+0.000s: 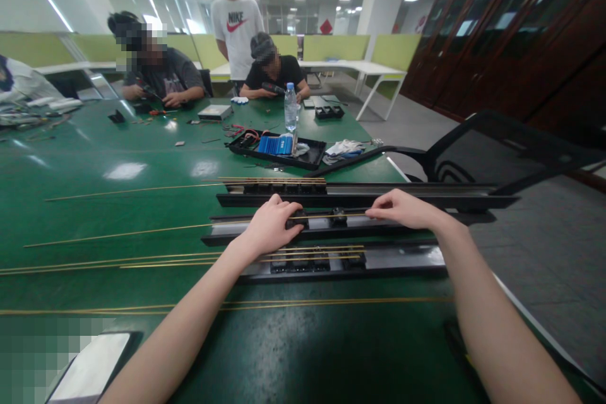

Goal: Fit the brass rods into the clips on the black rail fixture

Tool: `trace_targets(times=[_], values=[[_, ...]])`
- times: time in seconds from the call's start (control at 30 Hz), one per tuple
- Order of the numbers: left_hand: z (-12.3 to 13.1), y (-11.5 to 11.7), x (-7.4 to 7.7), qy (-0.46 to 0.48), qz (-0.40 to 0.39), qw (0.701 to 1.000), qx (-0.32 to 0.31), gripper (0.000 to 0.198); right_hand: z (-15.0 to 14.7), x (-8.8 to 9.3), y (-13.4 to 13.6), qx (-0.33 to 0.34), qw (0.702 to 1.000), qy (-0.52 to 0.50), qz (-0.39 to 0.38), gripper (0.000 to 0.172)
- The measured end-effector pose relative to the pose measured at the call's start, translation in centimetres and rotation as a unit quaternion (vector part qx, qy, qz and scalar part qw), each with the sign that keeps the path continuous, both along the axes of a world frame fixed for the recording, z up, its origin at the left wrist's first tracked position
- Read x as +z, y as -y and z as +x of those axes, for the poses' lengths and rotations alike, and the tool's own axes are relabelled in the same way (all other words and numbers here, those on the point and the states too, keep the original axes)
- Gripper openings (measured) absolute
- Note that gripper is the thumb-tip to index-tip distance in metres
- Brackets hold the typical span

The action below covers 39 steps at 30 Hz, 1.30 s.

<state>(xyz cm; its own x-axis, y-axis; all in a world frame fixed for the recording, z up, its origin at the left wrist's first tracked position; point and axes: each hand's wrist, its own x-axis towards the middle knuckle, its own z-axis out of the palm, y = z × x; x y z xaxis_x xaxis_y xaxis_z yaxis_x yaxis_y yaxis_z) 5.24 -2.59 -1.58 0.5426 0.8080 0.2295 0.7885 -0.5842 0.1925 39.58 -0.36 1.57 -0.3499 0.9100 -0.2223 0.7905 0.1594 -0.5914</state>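
Observation:
Three long black channels lie side by side on the green table. In the middle channel (227, 225), my left hand (269, 225) curls its fingers and thumb around a small black block (298, 219). A second black block (339, 216) sits in that channel to its right. My right hand (402, 209) pinches the right end of a thin brass-coloured rod (118, 235), which runs along the blocks and far out to the left. Black blocks (303, 259) with several brass rods on them lie in the front channel (407, 257). The back channel (416, 199) also holds blocks and rods.
Loose brass rods (284, 304) lie nearest me. Behind the channels are a black tray (312, 153), a water bottle (290, 107) and white gloves (344, 150). A mesh chair (502, 145) stands at the right edge. Two people sit across the table; another stands behind.

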Motion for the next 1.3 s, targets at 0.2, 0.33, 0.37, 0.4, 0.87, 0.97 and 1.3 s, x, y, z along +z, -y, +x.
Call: trace_targets(times=[0.2,0.33,0.37,0.4,0.87,0.97,1.3], values=[[0.0,0.0,0.0,0.000,0.001,1.000,0.000,0.042,1.4,0.0,0.0,-0.013,1.000,-0.006,-0.022,0.054],[0.0,0.0,-0.1,0.002,0.006,1.000,-0.003,0.042,2.8,0.0,0.0,-0.014,1.000,-0.009,-0.024,0.056],[0.0,0.0,-0.1,0.002,0.007,1.000,-0.004,0.042,3.1,0.0,0.0,-0.014,1.000,-0.011,-0.024,0.055],[0.0,0.0,-0.1,0.001,0.008,1.000,-0.004,0.042,3.5,0.0,0.0,-0.016,0.999,-0.012,-0.025,0.055],[0.0,0.0,-0.1,0.000,0.005,1.000,-0.001,0.043,6.0,-0.7,-0.6,-0.071,0.996,0.057,-0.010,0.052],[0.0,0.0,-0.1,-0.003,0.002,1.000,0.000,0.043,5.4,-0.4,-0.5,-0.085,0.995,0.061,0.002,0.051],[-0.1,-0.1,-0.2,0.004,0.005,1.000,-0.002,0.044,3.2,0.4,-0.2,-0.066,0.994,0.054,0.066,0.043]])
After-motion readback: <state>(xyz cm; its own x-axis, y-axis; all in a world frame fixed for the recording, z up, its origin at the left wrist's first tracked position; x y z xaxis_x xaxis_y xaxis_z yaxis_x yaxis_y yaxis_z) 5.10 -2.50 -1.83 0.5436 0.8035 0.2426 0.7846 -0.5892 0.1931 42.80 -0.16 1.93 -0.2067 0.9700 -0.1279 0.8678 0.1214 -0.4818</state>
